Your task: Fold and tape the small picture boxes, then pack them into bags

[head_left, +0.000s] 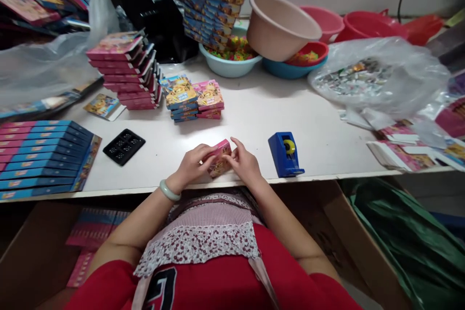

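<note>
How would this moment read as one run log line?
left hand: holding pink box; right hand: touching same box; further right: blue tape dispenser; further left: black tray

Box (221, 161) is sitting between left hand (196, 162) and right hand (244, 163), over table (250, 116) near edge. Tape dispenser (282, 157) is standing right of hands; tray (124, 147) is lying left, with box row (47, 155) lying farther left. Two box piles (180, 96) are standing beyond hands, side by side; box stack (121, 72) is standing left of them. Bowl (232, 69) is standing behind piles, holding loose pieces (238, 47). Bag (381, 77) is lying far right, cartons (407, 152) lying before it.
</note>
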